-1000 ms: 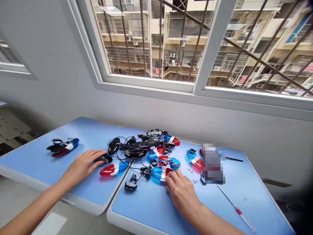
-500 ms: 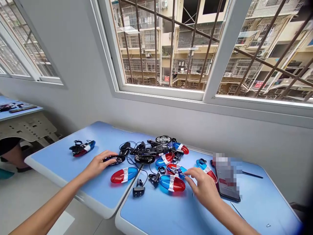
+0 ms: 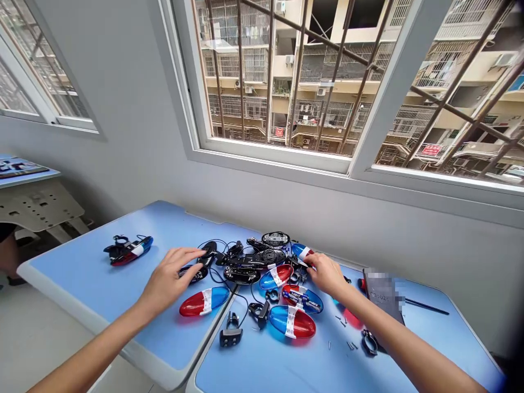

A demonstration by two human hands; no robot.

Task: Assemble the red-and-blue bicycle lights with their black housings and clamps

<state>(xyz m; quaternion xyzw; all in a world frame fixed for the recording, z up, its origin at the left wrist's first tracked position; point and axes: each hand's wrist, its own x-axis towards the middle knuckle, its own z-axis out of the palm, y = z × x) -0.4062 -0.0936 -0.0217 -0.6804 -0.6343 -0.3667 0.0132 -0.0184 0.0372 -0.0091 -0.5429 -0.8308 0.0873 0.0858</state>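
My left hand point(image 3: 174, 275) hovers at the left of the pile, thumb and fingers apart. Its tips are beside a black oval light base point(image 3: 193, 274) and a black round-ended part point(image 3: 208, 252); whether they touch is unclear. Across the pile, my right hand point(image 3: 327, 274) has its fingertips pinched together by the far blue-and-red lamp cover point(image 3: 302, 250); what lies between them is hidden. Blue batteries point(image 3: 301, 298) rest in another cover below that hand. Nearer me lie a blue-and-red cover point(image 3: 292, 322) and a red-and-blue cover point(image 3: 204, 302).
Black bases with wires point(image 3: 241, 273) fill the middle. A black clamp point(image 3: 231, 333) sits near the table gap, a clamp ring point(image 3: 369, 343) at right beside small screws point(image 3: 351, 345). A phone-like dark slab point(image 3: 380, 297) and an assembled light point(image 3: 130, 250) flank the pile.
My right hand has left the batteries in the cover and moved farther back over the pile. My left hand has loosened from the black oval base, its fingers shifting toward the part behind it.
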